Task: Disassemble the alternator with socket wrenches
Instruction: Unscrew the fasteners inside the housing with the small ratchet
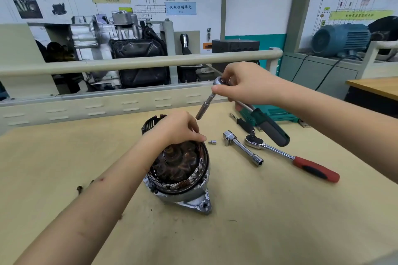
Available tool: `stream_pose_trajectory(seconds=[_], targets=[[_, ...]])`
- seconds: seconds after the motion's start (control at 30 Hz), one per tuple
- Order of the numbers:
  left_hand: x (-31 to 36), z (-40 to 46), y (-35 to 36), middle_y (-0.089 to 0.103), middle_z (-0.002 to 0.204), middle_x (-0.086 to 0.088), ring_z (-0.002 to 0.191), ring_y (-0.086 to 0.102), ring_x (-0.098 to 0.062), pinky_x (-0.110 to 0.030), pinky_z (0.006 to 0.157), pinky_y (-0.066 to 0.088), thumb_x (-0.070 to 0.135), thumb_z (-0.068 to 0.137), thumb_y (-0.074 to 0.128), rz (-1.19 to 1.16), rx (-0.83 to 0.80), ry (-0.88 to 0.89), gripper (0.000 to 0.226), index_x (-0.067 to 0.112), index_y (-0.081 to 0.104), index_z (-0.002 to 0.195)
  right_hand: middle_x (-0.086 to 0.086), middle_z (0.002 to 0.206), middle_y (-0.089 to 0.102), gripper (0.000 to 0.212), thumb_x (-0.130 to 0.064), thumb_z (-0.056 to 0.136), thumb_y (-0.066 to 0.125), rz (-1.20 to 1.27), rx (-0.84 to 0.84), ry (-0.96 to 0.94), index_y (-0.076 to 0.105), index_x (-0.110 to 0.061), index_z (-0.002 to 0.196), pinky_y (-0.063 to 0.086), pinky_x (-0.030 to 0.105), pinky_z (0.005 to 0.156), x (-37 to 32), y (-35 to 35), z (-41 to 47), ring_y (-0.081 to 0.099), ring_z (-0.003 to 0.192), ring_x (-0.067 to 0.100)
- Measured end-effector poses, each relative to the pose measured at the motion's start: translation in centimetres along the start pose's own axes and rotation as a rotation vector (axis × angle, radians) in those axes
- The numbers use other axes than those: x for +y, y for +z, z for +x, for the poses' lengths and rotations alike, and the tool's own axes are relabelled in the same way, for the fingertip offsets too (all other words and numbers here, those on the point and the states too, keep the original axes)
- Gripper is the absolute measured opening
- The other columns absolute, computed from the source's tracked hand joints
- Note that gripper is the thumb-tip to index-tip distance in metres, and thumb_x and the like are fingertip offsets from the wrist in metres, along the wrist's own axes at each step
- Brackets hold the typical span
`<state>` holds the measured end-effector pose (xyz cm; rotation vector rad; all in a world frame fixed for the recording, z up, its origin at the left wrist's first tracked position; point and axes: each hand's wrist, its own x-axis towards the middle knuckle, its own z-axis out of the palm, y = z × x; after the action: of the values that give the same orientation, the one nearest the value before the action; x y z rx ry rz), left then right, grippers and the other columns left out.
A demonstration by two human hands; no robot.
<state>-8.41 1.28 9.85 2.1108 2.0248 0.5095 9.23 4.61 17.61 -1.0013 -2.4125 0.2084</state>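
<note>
My left hand [179, 129] grips the alternator [179, 170] rim at frame centre; my right hand [247, 84] clamps the green-handled ratchet [256, 114] above it.

black cover [150, 123]: mostly hidden behind left hand [178, 128] | green case [273, 114]: partly hidden by right forearm
</note>
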Motion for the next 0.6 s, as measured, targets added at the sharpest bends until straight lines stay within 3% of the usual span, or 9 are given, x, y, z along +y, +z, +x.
stream_pose_trajectory(seconds=[0.1,0.23,0.4,0.6], targets=[[0.7,0.4,0.2,0.067,0.090,-0.003,0.081,0.057,-0.019,-0.030,0.069,0.044,0.033,0.083,0.066,0.135,0.021,0.028,0.020,0.013,0.069,0.084,0.006,0.064,0.068,0.046,-0.041,0.088,0.054,-0.006,-0.002,0.006,0.057,0.003,0.099,0.039,0.007,0.042,0.4,-0.3,-0.3,0.061,0.044,0.001],[1.0,0.1,0.2,0.069,0.089,-0.009,0.082,0.060,-0.024,-0.035,0.073,0.049,0.028,0.088,0.060,0.178,0.045,0.059,0.025,0.005,0.070,0.089,-0.003,0.059,0.065,0.043,-0.041,0.088,0.054,0.011,0.004,0.027,0.056,0.000,0.100,0.043,0.012,0.044,0.6,-0.7,-0.7,0.061,0.045,0.002],[0.8,-1.1,-3.7,0.061,0.064,0.007,0.059,0.052,-0.007,-0.019,0.053,0.039,0.029,0.083,0.066,-0.040,0.251,0.088,0.015,0.017,0.070,0.076,-0.005,0.061,0.065,0.032,-0.040,0.088,0.056,0.060,0.023,0.043,0.055,-0.009,0.096,0.038,0.007,0.037,0.5,-1.3,-0.9,0.061,0.043,0.002],[-5.3,-6.3,-5.4,0.064,0.064,0.010,0.059,0.055,0.001,-0.006,0.048,0.037,0.026,0.079,0.070,-0.238,0.357,-0.073,0.008,0.019,0.071,0.074,0.000,0.064,0.068,0.031,-0.041,0.088,0.057,0.082,0.016,0.008,0.055,-0.011,0.096,0.037,0.007,0.040,-0.1,-0.8,-1.3,0.061,0.045,0.002]])
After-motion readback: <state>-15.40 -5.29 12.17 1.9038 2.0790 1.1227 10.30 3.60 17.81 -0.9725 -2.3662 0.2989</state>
